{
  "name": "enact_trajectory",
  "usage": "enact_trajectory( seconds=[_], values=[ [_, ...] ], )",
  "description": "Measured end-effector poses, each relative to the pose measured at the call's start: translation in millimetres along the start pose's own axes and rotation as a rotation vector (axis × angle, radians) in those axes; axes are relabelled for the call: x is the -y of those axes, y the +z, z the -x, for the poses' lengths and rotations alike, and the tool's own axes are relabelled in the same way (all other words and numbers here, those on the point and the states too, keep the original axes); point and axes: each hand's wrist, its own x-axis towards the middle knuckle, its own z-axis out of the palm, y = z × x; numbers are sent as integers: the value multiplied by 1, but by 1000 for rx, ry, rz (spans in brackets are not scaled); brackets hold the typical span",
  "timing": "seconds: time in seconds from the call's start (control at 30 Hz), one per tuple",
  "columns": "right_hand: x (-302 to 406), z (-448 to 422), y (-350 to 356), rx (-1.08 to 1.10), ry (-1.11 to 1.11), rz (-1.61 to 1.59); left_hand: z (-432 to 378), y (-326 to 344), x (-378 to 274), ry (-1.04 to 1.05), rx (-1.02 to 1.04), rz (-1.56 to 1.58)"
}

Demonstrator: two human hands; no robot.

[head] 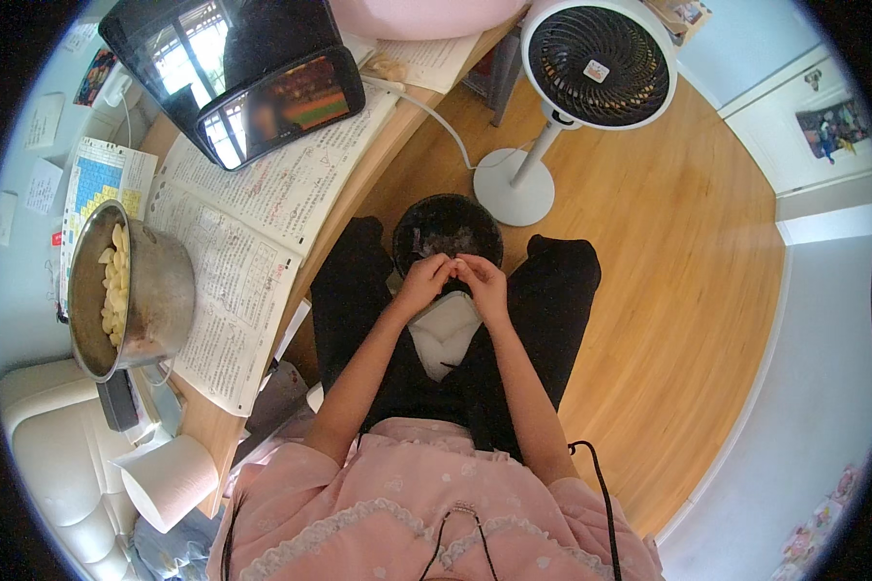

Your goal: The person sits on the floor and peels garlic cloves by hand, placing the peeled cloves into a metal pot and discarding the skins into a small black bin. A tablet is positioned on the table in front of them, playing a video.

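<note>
My left hand [427, 280] and my right hand [483, 282] meet at the fingertips between my knees. They pinch a small pale piece [458, 261], mostly hidden by the fingers; it may be a garlic clove. Directly below and beyond them stands a black waste bin [401, 234] with thin scraps inside. On the desk to the left, a metal saucepan [158, 290] with a dark handle holds several pale peeled cloves [118, 287], which look like garlic. The pan rests partly on an open printed book [240, 240].
A phone [283, 105] leans on a dark tablet [225, 43] on the wooden desk [378, 171]. A toilet-paper roll [178, 476] sits near the desk's close end. Beyond the bin, a white pedestal fan [514, 187] stands on the wooden floor [661, 254], its cable [447, 129] running to the desk.
</note>
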Motion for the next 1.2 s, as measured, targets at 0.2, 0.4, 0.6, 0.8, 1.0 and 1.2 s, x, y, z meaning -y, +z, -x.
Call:
enact_trajectory(
  seconds=[0.2, 0.4, 0.6, 0.8, 1.0, 1.2],
  values=[
    [-9, -3, -2, -20, 11, -54, 3, 3, 0, 115, -26, -80],
    [-8, -2, -1, -21, -28, 79, 3, 3, 7, -4, 11, -72],
    [-4, 0, 2, -14, -36, 43, 2, 2, 9, -78, 75, -62],
    [-8, 1, 2, -43, -141, 317, 4, 5, 15, -89, 105, -174],
    [-16, -2, -1, -5, -72, 229, 4, 7, 13, -95, 146, -235],
    [-9, 0, 0, -1, 20, 129, 6, 4, 6, -92, 152, -252]
  ],
)
